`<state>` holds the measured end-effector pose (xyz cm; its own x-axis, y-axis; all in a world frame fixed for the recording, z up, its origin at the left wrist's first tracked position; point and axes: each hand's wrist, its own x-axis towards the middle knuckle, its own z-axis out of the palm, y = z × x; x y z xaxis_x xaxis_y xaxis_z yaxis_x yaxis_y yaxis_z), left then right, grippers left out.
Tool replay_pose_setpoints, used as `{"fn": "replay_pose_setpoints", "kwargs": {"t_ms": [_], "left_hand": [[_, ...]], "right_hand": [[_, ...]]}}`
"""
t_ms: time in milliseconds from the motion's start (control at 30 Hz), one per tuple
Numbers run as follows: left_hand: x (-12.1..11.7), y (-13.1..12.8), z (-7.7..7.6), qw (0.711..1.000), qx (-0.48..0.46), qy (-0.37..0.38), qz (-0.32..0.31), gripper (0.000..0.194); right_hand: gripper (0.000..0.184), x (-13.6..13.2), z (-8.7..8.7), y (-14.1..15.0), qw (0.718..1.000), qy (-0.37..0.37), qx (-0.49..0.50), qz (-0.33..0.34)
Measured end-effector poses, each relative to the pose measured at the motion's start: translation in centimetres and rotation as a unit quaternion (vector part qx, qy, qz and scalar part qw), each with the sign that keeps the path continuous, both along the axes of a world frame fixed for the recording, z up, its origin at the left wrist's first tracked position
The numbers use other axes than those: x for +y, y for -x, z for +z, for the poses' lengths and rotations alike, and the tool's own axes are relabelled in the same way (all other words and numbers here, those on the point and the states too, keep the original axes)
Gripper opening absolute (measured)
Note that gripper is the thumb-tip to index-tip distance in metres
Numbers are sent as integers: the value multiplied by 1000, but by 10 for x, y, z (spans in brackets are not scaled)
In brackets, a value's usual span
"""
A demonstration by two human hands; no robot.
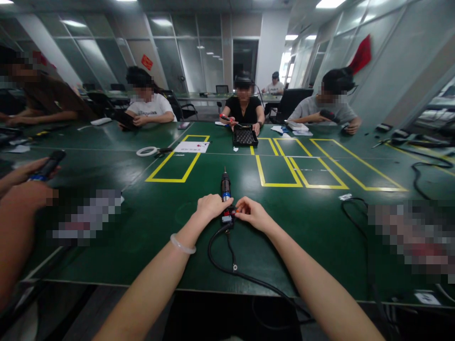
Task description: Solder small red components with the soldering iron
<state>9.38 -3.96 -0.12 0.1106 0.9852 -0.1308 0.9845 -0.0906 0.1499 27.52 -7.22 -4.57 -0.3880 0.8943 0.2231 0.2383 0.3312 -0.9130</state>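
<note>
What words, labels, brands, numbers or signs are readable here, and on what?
"PARIS", apparently: small white shirt at the far back.
Too blurred to read: dark lettering, white T-shirt left of centre.
Too small: print, white rectangular paper sheet.
Unclear: marks, red square wall decoration.
None readable: black cylindrical tool with blue band.

Left grip (213,207) on a corded tool (226,183), right grip (253,214) at its rear — green table (159,213), yellow tape (282,185) beyond

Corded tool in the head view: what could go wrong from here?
The black cable runs over the near edge of the table, so a snag might tug the corded tool. Its thin tip points across the table and could scratch or poke if the tool swings.
</note>
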Motion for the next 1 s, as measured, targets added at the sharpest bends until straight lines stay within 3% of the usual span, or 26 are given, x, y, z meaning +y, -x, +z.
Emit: {"fn": "replay_pose_setpoints", "kwargs": {"t_ms": [167,533,667,733,800,900,1000], "left_hand": [[-5,0,-3,999,13,-43,-19,87],[-10,0,-5,997,10,-74,-15,89],[-11,1,-8,983,-30,-181,-9,82],[-10,1,-11,968,-61,-236,-58,72],[-8,1,-14,953,-100,-247,-145,56],[-4,2,-18,934,-148,-178,-272,30],[-4,3,-18,924,-179,-118,-318,32]], "right_hand": [[16,0,2,-1,999,-38,-14,-13],[9,-1,4,-4,999,-12,-14,-35],[14,-2,6,-3,998,-19,-29,-60],[15,-2,7,-3,998,-15,-26,-61],[16,-2,7,-3,998,-7,-17,-57],[18,-1,7,-4,999,5,-5,-52],[22,1,3,-5,999,9,13,-49]]}}
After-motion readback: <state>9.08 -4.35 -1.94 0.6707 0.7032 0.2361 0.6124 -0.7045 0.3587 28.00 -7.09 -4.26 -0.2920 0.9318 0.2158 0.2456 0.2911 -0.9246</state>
